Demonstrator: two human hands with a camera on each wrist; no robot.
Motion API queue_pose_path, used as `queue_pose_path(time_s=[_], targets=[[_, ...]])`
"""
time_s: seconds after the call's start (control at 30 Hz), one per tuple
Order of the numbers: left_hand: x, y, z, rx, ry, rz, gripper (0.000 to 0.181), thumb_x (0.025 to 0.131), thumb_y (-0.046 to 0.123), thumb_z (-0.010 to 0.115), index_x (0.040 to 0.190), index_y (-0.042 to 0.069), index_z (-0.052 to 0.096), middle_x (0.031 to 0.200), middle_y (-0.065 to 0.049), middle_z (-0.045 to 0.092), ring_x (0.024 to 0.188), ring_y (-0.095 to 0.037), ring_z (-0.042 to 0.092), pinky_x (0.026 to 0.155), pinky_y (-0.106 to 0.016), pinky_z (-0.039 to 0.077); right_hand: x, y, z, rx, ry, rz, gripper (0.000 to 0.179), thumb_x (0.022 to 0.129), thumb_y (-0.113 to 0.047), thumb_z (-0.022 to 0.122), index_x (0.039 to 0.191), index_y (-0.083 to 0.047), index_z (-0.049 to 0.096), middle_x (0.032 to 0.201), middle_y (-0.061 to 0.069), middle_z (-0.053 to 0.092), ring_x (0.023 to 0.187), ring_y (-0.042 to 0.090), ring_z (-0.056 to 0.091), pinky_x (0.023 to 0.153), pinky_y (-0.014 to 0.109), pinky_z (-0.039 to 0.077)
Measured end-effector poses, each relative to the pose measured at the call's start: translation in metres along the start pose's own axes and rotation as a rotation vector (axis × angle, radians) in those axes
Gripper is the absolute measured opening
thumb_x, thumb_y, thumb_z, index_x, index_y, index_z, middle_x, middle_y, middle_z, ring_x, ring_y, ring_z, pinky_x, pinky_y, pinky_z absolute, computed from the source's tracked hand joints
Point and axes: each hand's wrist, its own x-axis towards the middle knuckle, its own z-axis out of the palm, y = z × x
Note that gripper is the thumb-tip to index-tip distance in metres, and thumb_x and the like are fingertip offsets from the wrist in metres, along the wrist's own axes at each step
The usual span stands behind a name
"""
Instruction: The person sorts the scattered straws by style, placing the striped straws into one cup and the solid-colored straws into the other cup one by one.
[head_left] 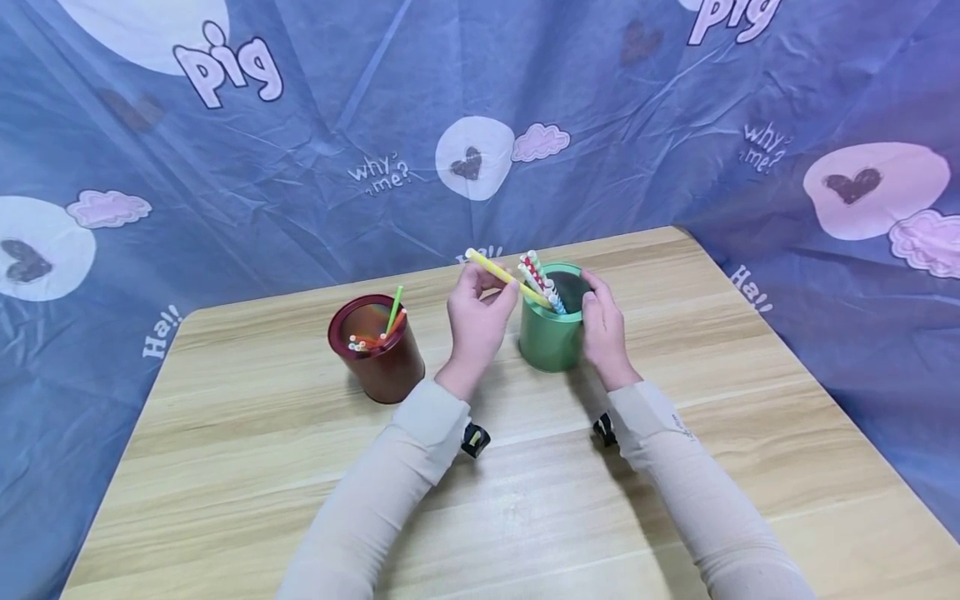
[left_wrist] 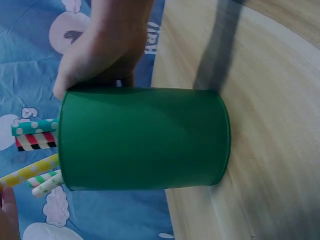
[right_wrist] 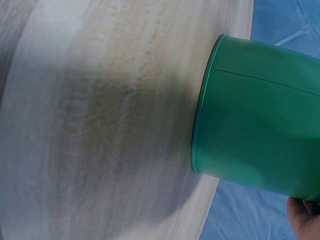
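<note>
My left hand [head_left: 480, 321] pinches a yellow paper straw with white dots [head_left: 495, 268] between thumb and fingertips. The straw slants, its upper end to the left and its lower end at the mouth of a green can [head_left: 551, 342]. With fingers over the rim and along the right side, my right hand [head_left: 603, 329] holds this can, which stands upright on the table. Several patterned straws [head_left: 536, 271], some red-striped, others green or blue, lean inside it. In the left wrist view the yellow straw [left_wrist: 32, 170] sticks out past the rim beside other straws [left_wrist: 35, 134].
A dark red can [head_left: 386, 371] stands left of my left hand. A green straw [head_left: 393, 308], an orange one and several white-tipped ones show in it. The wooden table [head_left: 247, 467] meets a blue printed cloth [head_left: 300, 200] at the back and sides.
</note>
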Motion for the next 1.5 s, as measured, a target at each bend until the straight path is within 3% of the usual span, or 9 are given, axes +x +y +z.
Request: queue_pose_path(time_s=[0.1,0.5,0.77,0.97,1.23,1.5], targets=[[-0.001,-0.002,0.001,0.022,-0.010,-0.029,0.019,0.077,-0.006,0.063,0.096,-0.007,0.059,0.089,-0.019,0.063,0.077,-0.012,0.060,0.074,-0.026,0.055,0.002,0.012,0.001,-0.007,0.005,-0.016,0.042,0.098,-0.015,0.030,0.136,-0.001,0.042,0.141,0.015,0.042,0.134,0.026,0.032,0.111,0.040,0.023],[-0.005,-0.007,0.005,0.044,-0.033,-0.096,0.020,0.077,-0.006,0.062,0.097,-0.006,0.062,0.094,-0.025,0.065,0.082,-0.019,0.062,0.075,-0.024,0.054,0.002,0.009,0.001,-0.003,0.022,-0.020,0.046,0.097,-0.022,0.029,0.135,0.000,0.042,0.140,0.017,0.042,0.132,0.027,0.035,0.111,0.038,0.026],[-0.008,-0.011,0.014,0.072,-0.047,-0.146,0.020,0.076,-0.004,0.064,0.096,-0.004,0.064,0.090,-0.018,0.065,0.080,-0.015,0.062,0.074,-0.023,0.054,0.001,0.011,0.001,0.001,0.010,0.004,0.042,0.098,-0.016,0.030,0.136,-0.002,0.042,0.141,0.015,0.042,0.132,0.028,0.035,0.110,0.042,0.026],[-0.008,-0.013,0.018,0.102,-0.058,-0.173,0.018,0.077,-0.003,0.064,0.095,-0.002,0.064,0.087,-0.018,0.066,0.081,-0.020,0.064,0.072,-0.022,0.054,0.002,0.012,0.001,0.004,0.002,0.003,0.042,0.099,-0.016,0.031,0.137,-0.004,0.042,0.142,0.014,0.042,0.132,0.027,0.035,0.110,0.041,0.026],[-0.005,-0.017,0.024,0.284,-0.128,-0.116,0.014,0.080,0.003,0.064,0.093,0.001,0.067,0.086,-0.012,0.069,0.082,-0.018,0.066,0.067,-0.018,0.053,0.002,0.009,0.000,0.044,0.010,-0.015,0.039,0.098,-0.010,0.031,0.134,0.002,0.043,0.137,0.020,0.045,0.128,0.030,0.040,0.108,0.040,0.030],[0.000,-0.016,0.026,0.475,-0.180,-0.072,0.014,0.079,0.007,0.064,0.091,0.003,0.071,0.086,-0.007,0.070,0.077,-0.016,0.066,0.066,-0.017,0.051,-0.006,-0.027,-0.003,0.019,0.005,-0.015,0.040,0.095,-0.001,0.030,0.132,0.013,0.039,0.138,0.027,0.040,0.134,0.036,0.031,0.111,0.040,0.024]])
